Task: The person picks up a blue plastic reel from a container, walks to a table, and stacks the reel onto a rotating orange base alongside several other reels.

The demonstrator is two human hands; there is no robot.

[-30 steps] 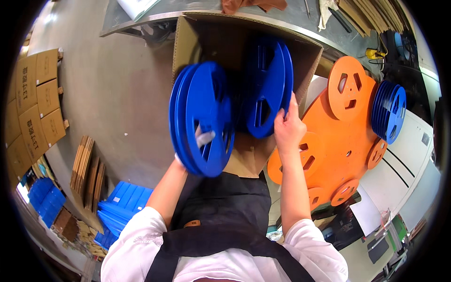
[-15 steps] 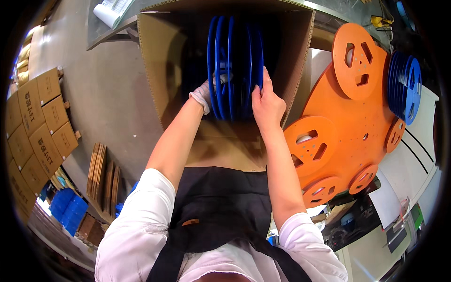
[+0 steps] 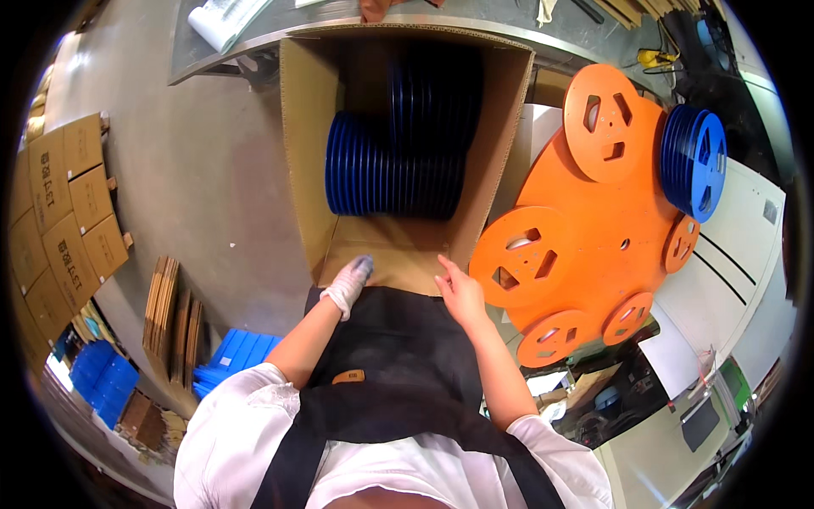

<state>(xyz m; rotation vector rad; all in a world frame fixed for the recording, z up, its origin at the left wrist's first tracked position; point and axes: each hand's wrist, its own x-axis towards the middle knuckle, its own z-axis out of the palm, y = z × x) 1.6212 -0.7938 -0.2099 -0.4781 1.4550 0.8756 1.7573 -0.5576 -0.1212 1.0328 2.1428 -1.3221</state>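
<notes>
An upright cardboard box (image 3: 303,153) stands in front of me with its top open. Inside it, blue reels (image 3: 394,182) are packed on edge in a row, and more blue reels (image 3: 432,102) sit behind them in shadow. At the box's near edge is my left hand (image 3: 349,284), in a whitish glove with greyish fingertips. It holds nothing, and its fingers point forward, loosely together. My bare right hand (image 3: 460,293) is by the near right corner, index finger stretched out and nothing in its grasp. Whether either hand touches the cardboard I cannot tell.
To the right, an orange turntable (image 3: 593,229) carries orange discs (image 3: 602,123) and a stack of blue reels (image 3: 695,161). A metal table (image 3: 254,34) runs behind the box. Stacked cartons (image 3: 68,212), flattened cardboard (image 3: 170,322) and blue crates (image 3: 233,360) are at left.
The blue reels my hands held are now down in the box and released. Both hands have drawn back toward me to the box's near edge.
</notes>
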